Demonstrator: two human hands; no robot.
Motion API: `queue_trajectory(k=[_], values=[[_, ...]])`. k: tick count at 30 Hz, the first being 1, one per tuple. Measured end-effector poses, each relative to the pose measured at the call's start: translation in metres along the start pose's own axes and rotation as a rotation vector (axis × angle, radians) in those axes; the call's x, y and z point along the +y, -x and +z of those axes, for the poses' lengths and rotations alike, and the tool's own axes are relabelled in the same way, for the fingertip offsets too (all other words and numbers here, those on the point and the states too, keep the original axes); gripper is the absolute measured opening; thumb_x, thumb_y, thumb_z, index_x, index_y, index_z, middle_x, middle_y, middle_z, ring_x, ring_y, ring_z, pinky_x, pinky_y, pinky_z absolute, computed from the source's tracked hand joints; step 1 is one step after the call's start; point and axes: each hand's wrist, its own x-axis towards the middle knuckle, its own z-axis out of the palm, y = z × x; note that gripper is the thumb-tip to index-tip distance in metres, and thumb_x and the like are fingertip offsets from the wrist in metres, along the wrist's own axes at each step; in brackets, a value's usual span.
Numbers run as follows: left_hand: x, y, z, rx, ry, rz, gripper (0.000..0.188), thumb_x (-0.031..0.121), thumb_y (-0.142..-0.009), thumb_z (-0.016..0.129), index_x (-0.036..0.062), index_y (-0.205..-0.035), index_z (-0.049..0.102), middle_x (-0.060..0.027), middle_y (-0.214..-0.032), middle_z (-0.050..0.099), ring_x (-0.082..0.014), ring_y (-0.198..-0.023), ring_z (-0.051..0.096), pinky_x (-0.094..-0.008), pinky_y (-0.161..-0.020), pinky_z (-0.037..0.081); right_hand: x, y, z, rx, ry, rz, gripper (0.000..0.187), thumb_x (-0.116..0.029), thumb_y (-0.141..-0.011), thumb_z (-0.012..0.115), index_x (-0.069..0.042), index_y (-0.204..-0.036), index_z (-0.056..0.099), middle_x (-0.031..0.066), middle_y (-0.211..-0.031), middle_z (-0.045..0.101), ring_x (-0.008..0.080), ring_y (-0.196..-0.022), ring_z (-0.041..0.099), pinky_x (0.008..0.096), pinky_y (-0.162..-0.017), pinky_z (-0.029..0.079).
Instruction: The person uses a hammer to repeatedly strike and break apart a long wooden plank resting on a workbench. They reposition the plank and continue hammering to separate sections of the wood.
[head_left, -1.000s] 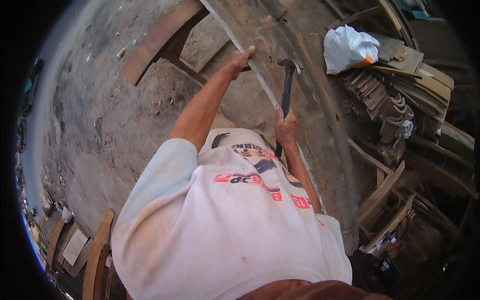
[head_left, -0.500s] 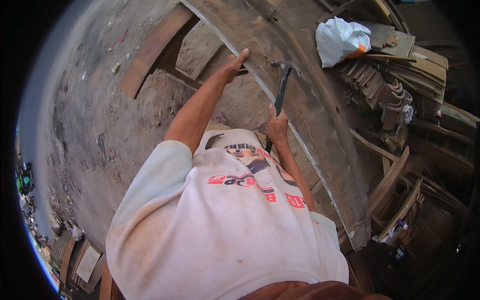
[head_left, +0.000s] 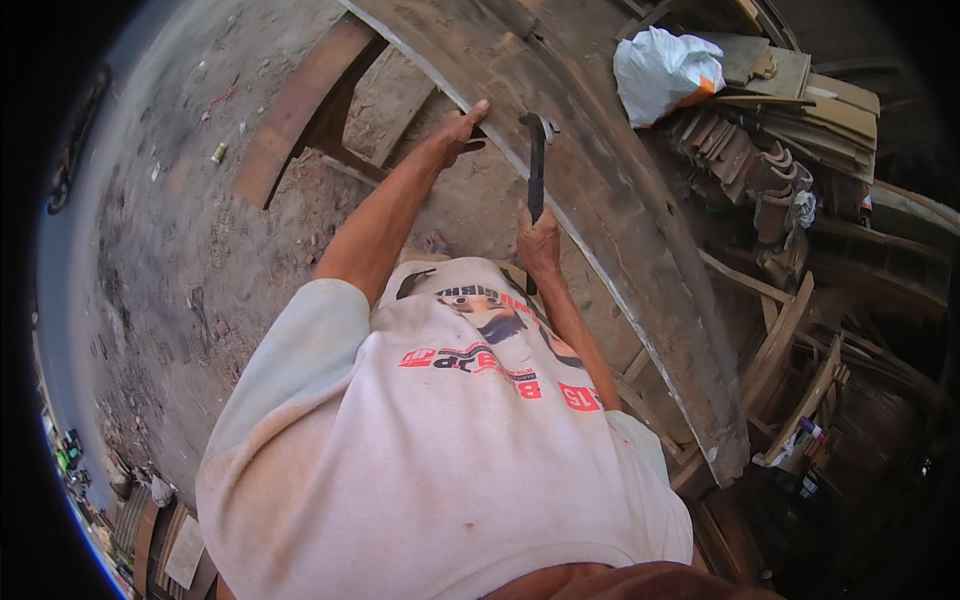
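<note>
A long, worn brown wooden board (head_left: 590, 190) runs slantwise from the top middle to the lower right, with a pale strip along its near edge. My left hand (head_left: 457, 135) grips that edge, thumb side at the rim and a fingertip showing underneath; its other fingers are hidden. In my right hand (head_left: 540, 243) is a claw hammer (head_left: 537, 165) with a black handle. The hammer stands nearly upright in the picture, its dark head over the board's surface. Whether the head touches the wood I cannot tell.
To the left a curved brown plank (head_left: 305, 105) forms part of a wooden frame on the dirt ground (head_left: 200, 240). A white plastic bag (head_left: 665, 75) rests at upper right beside stacked flat boards (head_left: 835, 115) and roof tiles (head_left: 720, 150). Wooden frame pieces (head_left: 780, 340) stand further right.
The hammer has swung to a more upright angle, and its head has shifted left. My right hand has moved slightly left with it. My left hand keeps its place on the board's edge.
</note>
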Motion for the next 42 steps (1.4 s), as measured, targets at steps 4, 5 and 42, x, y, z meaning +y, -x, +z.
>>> queue_trajectory(k=[4, 5, 42], values=[[-0.013, 0.008, -0.013, -0.024, 0.007, 0.016, 0.07, 0.056, -0.093, 0.07, -0.0025, -0.129, 0.06, -0.0158, -0.123, 0.065, -0.0272, -0.11, 0.066, -0.0408, -0.094, 0.059, -0.067, 0.006, -0.026, -0.07, -0.172, -0.02, 0.036, -0.035, -0.102, 0.062, 0.0, -0.095, 0.056, 0.0187, -0.069, 0.058, 0.0348, -0.063, 0.063, 0.0425, -0.059, 0.048], [-0.002, 0.009, -0.009, -0.017, 0.007, 0.022, 0.069, 0.056, -0.093, 0.07, -0.0025, -0.129, 0.06, -0.0156, -0.122, 0.066, -0.0269, -0.11, 0.066, -0.0404, -0.093, 0.06, -0.082, 0.013, -0.041, 0.01, -0.105, -0.116, 0.034, -0.034, -0.103, 0.062, -0.001, -0.093, 0.056, 0.0172, -0.067, 0.057, 0.0298, -0.061, 0.063, 0.0419, -0.057, 0.048], [0.184, -0.069, -0.065, 0.818, -0.719, 0.808, 0.048, 0.036, -0.092, 0.07, 0.0025, -0.125, 0.061, -0.0224, -0.125, 0.062, -0.042, -0.122, 0.055, -0.0472, -0.105, 0.042, -0.22, -0.251, -0.11, -0.038, -0.8, -0.313, 0.026, -0.029, -0.107, 0.057, -0.003, -0.11, 0.056, 0.0024, -0.073, 0.053, 0.0085, -0.054, 0.05, 0.0258, -0.049, 0.042]])
